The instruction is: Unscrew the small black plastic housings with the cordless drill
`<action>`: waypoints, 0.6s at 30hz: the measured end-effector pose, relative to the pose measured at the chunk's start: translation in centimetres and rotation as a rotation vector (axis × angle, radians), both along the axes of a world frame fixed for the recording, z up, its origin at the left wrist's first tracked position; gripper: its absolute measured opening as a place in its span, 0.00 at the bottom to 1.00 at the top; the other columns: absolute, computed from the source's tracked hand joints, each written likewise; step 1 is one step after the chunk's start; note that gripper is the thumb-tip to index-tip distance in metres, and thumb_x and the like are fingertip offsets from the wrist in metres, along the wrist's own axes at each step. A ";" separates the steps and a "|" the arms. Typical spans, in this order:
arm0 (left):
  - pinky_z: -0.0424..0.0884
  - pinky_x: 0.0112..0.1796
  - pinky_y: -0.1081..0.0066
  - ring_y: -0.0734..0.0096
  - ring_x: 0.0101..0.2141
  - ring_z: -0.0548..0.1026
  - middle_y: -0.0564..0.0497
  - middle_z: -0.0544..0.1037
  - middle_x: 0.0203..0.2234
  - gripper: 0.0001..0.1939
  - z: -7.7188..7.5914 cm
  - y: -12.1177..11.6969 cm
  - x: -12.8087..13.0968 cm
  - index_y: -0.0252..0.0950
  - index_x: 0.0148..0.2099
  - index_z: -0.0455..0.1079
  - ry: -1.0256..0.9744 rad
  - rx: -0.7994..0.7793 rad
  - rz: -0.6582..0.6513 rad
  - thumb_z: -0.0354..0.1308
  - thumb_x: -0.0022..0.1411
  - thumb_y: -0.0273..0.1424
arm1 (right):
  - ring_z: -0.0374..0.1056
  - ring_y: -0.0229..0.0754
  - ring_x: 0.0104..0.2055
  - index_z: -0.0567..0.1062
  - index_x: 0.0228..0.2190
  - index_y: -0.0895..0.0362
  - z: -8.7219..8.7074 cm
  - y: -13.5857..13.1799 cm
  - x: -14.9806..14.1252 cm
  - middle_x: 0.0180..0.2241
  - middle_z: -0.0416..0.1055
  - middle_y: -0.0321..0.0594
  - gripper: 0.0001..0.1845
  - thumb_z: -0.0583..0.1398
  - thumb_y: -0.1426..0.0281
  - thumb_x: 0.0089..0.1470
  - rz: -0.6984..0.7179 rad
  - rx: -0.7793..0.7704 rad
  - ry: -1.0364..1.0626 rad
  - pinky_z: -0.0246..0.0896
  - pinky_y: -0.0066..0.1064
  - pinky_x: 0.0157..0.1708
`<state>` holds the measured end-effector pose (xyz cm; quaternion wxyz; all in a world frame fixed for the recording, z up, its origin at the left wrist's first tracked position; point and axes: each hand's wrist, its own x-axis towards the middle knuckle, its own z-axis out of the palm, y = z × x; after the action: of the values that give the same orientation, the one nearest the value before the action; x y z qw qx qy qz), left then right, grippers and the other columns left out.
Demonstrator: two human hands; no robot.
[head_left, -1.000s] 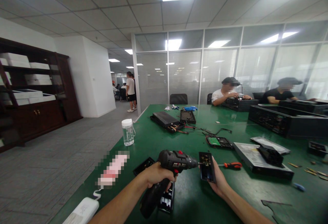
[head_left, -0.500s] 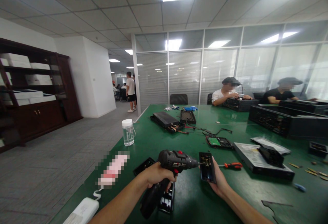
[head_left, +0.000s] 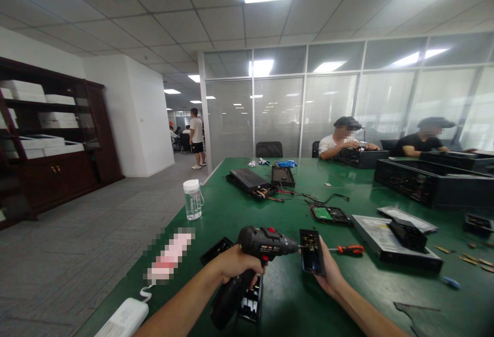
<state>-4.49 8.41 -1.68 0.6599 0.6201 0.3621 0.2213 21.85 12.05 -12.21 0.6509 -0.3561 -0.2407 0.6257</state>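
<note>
Through the head camera I see my left grip [head_left: 241,264] wrapped around the handle of the cordless drill [head_left: 266,241], whose nose points to the right. My right grip [head_left: 329,270] clasps the black housing [head_left: 312,261] from its right side. This housing seems to be raised above the worktop [head_left: 289,301], and its open face, where some gold-coloured parts show, is turned toward me. The thin bit [head_left: 304,246] reaches to the upper half of this face.

In my judgement, the step in hand is to work a screw in the housing. However, the screw is too small for me to see, and I cannot tell whether the trigger is pressed.

The next move, I think, calls for the bit to be straight in line with the screw, with a gentle push, while the right grip resists the turning. If the bit enters at a slant, it could slip and scratch the inner parts.

Below the drill, a black open part [head_left: 251,303] lies on the worktop, so lowering the tool would need some care. The orange-handled screwdriver [head_left: 352,250] lies near the right grip; if its shaft touches the hand, I cannot tell.
</note>
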 end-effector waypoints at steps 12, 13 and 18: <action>0.60 0.19 0.75 0.76 0.15 0.64 0.54 0.66 0.13 0.08 0.3 -0.2 0.1 0.29 0.26 0.68 0.019 -0.005 0.003 0.54 0.38 0.27 | 0.70 0.46 0.31 0.72 0.33 0.57 -0.1 -0.1 0.0 0.26 0.73 0.39 0.20 0.58 0.55 0.44 -0.003 0.000 -0.005 0.65 0.35 0.30; 0.60 0.19 0.75 0.76 0.15 0.64 0.54 0.66 0.13 0.08 0.3 -0.2 0.1 0.29 0.26 0.68 0.020 -0.006 0.008 0.54 0.38 0.27 | 0.70 0.46 0.31 0.72 0.33 0.57 0.0 -0.1 0.0 0.26 0.73 0.39 0.20 0.58 0.55 0.44 -0.002 0.002 0.000 0.65 0.35 0.30; 0.62 0.19 0.73 0.76 0.15 0.64 0.54 0.66 0.14 0.08 0.3 -0.2 0.1 0.29 0.26 0.68 0.017 0.001 0.007 0.54 0.38 0.28 | 0.70 0.45 0.32 0.72 0.34 0.57 0.1 -0.1 -0.1 0.28 0.73 0.38 0.19 0.59 0.55 0.43 -0.002 -0.007 0.014 0.65 0.35 0.31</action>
<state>-4.39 8.17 -1.36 0.6557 0.6210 0.3698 0.2184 21.78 11.94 -12.08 0.6520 -0.3543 -0.2336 0.6283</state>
